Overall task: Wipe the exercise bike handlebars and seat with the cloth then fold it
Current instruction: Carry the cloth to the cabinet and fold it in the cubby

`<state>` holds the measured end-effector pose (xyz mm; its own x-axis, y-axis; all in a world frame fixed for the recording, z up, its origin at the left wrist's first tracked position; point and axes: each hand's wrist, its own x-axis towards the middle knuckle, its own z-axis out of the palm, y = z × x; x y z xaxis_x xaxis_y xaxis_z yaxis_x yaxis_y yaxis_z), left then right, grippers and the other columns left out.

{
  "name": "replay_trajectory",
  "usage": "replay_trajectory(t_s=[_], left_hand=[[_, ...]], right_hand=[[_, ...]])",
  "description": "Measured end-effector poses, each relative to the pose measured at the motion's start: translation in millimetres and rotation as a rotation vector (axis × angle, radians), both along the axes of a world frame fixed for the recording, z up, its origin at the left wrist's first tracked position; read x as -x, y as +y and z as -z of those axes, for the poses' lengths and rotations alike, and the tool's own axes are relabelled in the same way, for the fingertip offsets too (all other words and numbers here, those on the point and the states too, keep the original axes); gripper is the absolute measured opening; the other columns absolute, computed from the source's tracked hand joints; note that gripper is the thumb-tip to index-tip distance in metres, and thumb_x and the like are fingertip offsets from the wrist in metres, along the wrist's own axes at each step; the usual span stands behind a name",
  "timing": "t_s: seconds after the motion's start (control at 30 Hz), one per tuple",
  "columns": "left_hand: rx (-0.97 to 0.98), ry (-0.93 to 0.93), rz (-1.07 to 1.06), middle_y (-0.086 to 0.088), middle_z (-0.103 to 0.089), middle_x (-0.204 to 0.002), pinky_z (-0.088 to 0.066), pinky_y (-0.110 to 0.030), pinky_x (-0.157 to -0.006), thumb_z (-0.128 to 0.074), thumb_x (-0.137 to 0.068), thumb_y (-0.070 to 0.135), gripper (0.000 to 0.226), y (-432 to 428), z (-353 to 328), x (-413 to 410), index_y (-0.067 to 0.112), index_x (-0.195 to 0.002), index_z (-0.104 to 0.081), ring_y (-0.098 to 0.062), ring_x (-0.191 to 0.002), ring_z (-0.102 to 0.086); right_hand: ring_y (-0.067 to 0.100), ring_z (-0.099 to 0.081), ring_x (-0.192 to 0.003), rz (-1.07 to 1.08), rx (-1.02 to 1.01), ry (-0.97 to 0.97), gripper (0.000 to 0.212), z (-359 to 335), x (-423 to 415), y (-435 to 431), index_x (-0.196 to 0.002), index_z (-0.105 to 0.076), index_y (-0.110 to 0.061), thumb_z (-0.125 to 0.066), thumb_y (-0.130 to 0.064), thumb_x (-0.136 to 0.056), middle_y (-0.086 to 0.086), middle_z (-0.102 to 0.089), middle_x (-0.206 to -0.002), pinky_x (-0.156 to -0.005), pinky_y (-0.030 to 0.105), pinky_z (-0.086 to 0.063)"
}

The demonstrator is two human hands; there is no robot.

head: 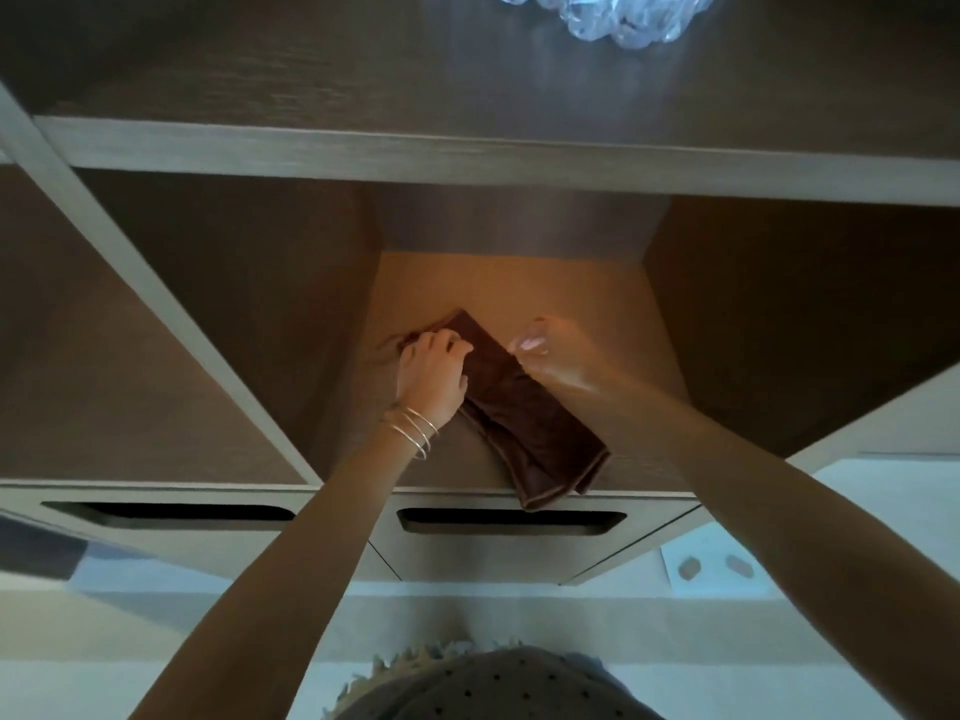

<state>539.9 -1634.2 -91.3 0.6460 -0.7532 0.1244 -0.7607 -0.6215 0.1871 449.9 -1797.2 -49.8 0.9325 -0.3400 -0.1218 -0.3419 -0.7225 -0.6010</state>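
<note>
A dotted, fringed garment [493, 683] fills the bottom centre of the frame, above a pale floor [156, 615]. Two bare forearms rise from the lower corners past a row of wooden drawer fronts, each with a dark cut-out slot [511, 522]. They reach into an open shelf compartment [519, 288] at mid-frame.

A dark brown cloth [519, 413], folded into a long strip, lies on the compartment's floor, running from centre-left down toward the lower right. Its near end hangs just over the front edge, above the middle slot.

The left hand [431, 374], with thin bangles [413, 426] at the wrist, sits on the cloth's far end with its fingers curled over the fabric, gripping it. The right hand [550, 356] is blurred, right against the cloth's right edge. Whether its fingers are spread or pinching the fabric cannot be told.

Beyond them stands the compartment's back wall. At the top of the frame, a crinkled, clear shiny object [608, 15] rests on the board above [467, 153].
</note>
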Motion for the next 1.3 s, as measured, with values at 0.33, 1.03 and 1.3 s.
replay_trajectory(t_s=[0.33, 1.03, 1.3], left_hand=[[0.179, -0.002, 0.172, 0.001, -0.064, -0.1, -0.044, -0.036, -0.081, -0.078, -0.07, 0.025, 0.021, 29, 3, 82, 0.018, -0.087, -0.067, -0.024, -0.101, -0.057], [0.243, 0.05, -0.037, 0.0, -0.069, -0.082, -0.05, -0.038, -0.071, -0.081, -0.063, 0.015, 0.017, 22, 13, 166, 0.017, -0.077, -0.073, -0.025, -0.08, -0.066], [0.297, 0.13, -0.007, 0.004, -0.073, -0.087, -0.047, -0.04, -0.084, -0.069, -0.081, 0.02, 0.007, 39, 10, 169, 0.018, -0.086, -0.074, -0.019, -0.087, -0.066]], right_hand=[[0.015, -0.057, -0.098, -0.364, 0.102, 0.148, 0.03, 18, 103, -2, -0.1, -0.069, -0.013, -0.078, -0.023, -0.074, 0.003, -0.065, -0.106, -0.087, 0.023, -0.043], [-0.002, -0.058, -0.055, -0.405, 0.13, 0.057, 0.021, -20, 101, -27, -0.106, -0.07, -0.006, -0.064, -0.016, -0.088, 0.008, -0.072, -0.081, -0.052, 0.009, -0.039], [0.017, -0.063, -0.089, -0.669, 0.284, 0.049, 0.027, 3, 118, 5, -0.109, -0.069, -0.017, -0.066, -0.03, -0.085, 0.001, -0.068, -0.104, -0.078, 0.029, -0.049]])
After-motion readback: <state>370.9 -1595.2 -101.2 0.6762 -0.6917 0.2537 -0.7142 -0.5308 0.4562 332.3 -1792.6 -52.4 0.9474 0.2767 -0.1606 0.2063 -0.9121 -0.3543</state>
